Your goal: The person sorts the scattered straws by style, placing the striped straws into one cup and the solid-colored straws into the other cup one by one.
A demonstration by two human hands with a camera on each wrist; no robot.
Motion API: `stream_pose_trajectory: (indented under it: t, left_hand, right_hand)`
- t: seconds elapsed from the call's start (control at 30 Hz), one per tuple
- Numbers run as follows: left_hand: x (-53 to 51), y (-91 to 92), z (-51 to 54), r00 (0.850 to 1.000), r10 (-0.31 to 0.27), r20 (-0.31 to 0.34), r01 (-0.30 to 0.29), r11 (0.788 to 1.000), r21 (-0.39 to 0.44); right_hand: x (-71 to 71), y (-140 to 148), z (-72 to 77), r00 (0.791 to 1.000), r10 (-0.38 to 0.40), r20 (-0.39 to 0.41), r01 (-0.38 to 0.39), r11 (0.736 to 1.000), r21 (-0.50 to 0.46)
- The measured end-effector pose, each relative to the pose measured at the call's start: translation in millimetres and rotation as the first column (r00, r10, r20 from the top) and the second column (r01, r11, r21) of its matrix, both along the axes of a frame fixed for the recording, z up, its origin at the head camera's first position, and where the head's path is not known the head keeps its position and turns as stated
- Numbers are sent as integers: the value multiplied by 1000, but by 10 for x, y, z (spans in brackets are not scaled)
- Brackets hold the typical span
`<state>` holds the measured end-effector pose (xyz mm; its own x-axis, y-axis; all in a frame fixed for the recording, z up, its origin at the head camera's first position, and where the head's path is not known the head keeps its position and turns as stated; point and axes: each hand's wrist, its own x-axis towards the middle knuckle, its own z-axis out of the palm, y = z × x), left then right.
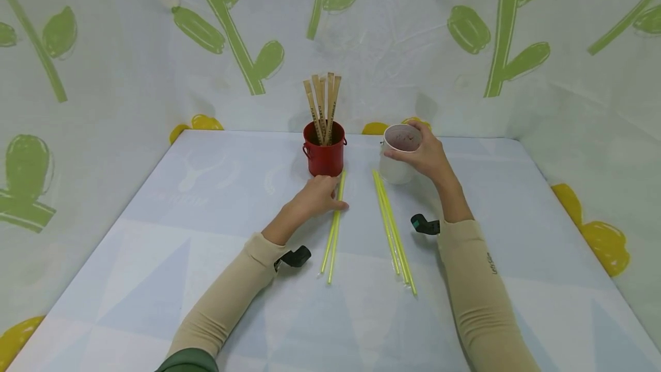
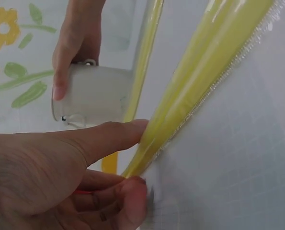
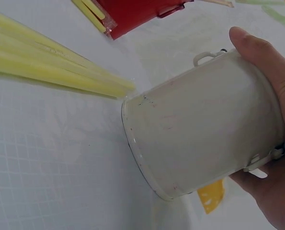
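My left hand (image 1: 316,197) is over the upper part of several yellow straws (image 1: 333,240) in clear wrappers. In the left wrist view its thumb (image 2: 116,136) touches the side of the straws, and a gap shows between thumb and curled fingers. With the right hand (image 1: 426,157) I grip a small white bucket (image 3: 199,124) by its rim, thumb on one side and fingers on the other. Whether the bucket's base rests fully on the table cannot be told. A second bunch of wrapped yellow straws (image 1: 392,228) lies just in front of it.
A red bucket (image 1: 326,161) with several brown printed sticks (image 1: 321,105) stands beyond my left hand. The pale patterned table (image 1: 170,280) meets a wall covering (image 1: 382,62) with green leaves at the back. Black wrist cameras (image 1: 296,257) sit close to the table.
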<state>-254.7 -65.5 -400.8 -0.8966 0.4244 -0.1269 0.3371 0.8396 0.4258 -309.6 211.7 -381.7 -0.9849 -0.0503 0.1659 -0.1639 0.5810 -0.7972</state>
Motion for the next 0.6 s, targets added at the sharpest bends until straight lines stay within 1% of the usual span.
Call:
stream_pose_trajectory:
  t: [0.1, 0.33, 0.6]
  left_hand:
    - [-3, -7, -5, 1000, 0, 14, -1, 1000, 8]
    - [-14, -20, 8, 996, 12, 85, -13, 1000, 20]
    - [-15, -47, -1, 997, -19, 79, 17, 999, 29]
  right_hand:
    - [3, -5, -4, 1000, -2, -1, 2, 1000, -3]
    - [-11, -11, -2, 1000, -1, -5, 1, 1000, -2]
    - [-12, -8, -19, 1000, -5, -15, 5, 1000, 0]
